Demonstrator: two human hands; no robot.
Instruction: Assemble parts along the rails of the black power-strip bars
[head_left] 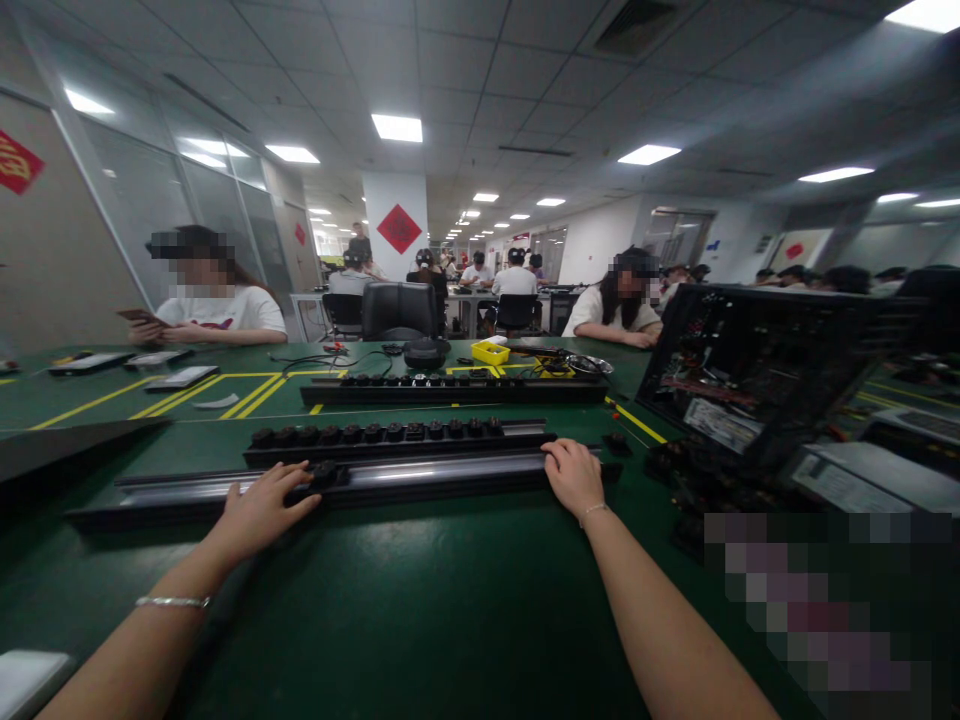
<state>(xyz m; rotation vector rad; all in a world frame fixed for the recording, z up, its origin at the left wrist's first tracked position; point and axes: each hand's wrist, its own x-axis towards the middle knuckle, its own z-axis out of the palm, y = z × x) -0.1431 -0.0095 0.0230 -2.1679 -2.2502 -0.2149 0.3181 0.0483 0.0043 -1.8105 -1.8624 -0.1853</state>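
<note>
A long black rail (442,477) with a shiny metal channel lies across the green table in front of me. On its left part sits a small black block (330,472). My left hand (262,508) has its thumb and fingertips against the left side of this block, the other fingers partly spread. At the rail's right end my right hand (576,476) is closed, its fingers bent over the far edge. Just behind lies a second rail (517,430) carrying a row of black blocks (375,433). Farther back, a third black rail (450,392) lies parallel.
An opened computer case (750,370) and a metal box (877,475) stand at right. A dark panel (67,445) reaches in from the left. Behind the rails are a yellow tray (490,351), cables and flat devices (182,378). Two people sit across the table (390,620).
</note>
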